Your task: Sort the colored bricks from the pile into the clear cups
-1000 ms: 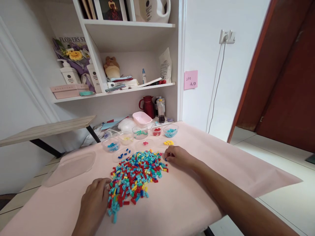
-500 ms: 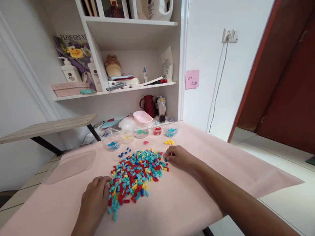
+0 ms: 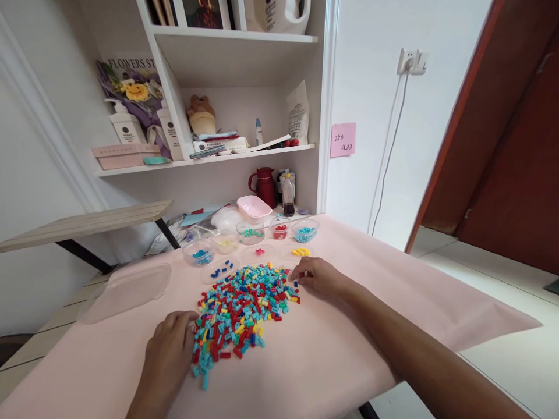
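Note:
A heap of small plastic building bricks (image 3: 244,302), mostly light blue and red with some yellow, green and dark blue, is spread on the pink-covered table (image 3: 314,355). Against the heap's left edge rests my left hand (image 3: 171,346), fingers loosely bent and nothing visible in them. My right hand (image 3: 318,276) is at the heap's upper right edge, its thumb and index finger slightly apart. Just below those fingertips lies a single dark blue brick (image 3: 296,284). Behind the heap, a shallow clear lid (image 3: 208,278) bears several dark blue bricks.
Clear tubs hold sorted bricks: blue in one tub (image 3: 187,256), green in another (image 3: 239,234), red (image 3: 280,231) and light blue (image 3: 304,234) farther right. Yellow bricks (image 3: 301,252) and pink bricks (image 3: 259,252) lie on lids. A large clear lid (image 3: 126,294) sits at left; a pink basin (image 3: 254,207) stands behind.
My right hand has shifted slightly up and left, leaving the dark blue brick beneath its fingertips more exposed. My left hand stays beside the heap.

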A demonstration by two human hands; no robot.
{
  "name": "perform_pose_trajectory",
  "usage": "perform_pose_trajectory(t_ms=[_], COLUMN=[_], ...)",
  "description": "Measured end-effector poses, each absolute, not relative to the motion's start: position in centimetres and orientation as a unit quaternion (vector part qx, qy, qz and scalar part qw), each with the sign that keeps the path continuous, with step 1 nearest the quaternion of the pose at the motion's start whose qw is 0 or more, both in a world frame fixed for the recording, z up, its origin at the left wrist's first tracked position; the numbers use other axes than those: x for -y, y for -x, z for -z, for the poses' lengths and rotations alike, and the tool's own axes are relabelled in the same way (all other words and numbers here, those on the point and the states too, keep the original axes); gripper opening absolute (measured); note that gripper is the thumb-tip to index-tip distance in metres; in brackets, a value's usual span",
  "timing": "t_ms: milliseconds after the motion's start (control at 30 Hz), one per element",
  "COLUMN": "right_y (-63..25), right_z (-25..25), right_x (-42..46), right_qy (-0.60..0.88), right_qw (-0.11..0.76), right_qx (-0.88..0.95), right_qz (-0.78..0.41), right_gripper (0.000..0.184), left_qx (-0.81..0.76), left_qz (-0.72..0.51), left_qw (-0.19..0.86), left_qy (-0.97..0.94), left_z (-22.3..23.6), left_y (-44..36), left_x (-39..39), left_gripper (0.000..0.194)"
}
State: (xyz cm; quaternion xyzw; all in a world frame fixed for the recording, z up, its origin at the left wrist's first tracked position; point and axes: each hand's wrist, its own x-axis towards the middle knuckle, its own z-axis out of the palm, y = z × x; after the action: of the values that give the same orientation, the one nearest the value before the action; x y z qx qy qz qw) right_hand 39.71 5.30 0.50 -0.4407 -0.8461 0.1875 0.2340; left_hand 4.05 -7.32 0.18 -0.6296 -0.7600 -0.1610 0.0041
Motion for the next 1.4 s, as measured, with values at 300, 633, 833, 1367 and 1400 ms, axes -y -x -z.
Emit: perform_pose_trajectory(t_ms=[300,633,833,1367,1400], right_y=[-39.38,-39.43,-39.43,-39.65,-39.67], right_z=[-0.88,-0.67,-0.41,-0.48,-0.46], right_x=[-5.00,-5.00,-5.02,-4.94,-4.98], right_qy=[0.514,0.475,0.476,0.461,0.460], right_qw=[0.198,0.248,0.235,0.207,0.206], right_qx=[0.827,0.832,0.837,0.848,0.848], right_qz=[-0.112,-0.144,-0.133,-0.161,-0.162], right_gripper=[0.012,0.021,0.016,0.030,0.030], left_qx=[0.763,0.769,0.765,0.761,0.762], left_qz=[0.152,0.144,0.140,0.151,0.151], left_qw=[-0.003,-0.010,-0.006,0.010,0.009], left_qy=[0.628,0.623,0.628,0.630,0.630], left_z=[-0.27,-0.52,-0.27,-0.10,-0.08], left_y=[-4.08,-4.43,-4.20,-4.22,-4.20], left_x=[7.41,7.45,7.55,7.51,7.51], left_gripper=[0.037,0.037,0.038,0.035,0.035])
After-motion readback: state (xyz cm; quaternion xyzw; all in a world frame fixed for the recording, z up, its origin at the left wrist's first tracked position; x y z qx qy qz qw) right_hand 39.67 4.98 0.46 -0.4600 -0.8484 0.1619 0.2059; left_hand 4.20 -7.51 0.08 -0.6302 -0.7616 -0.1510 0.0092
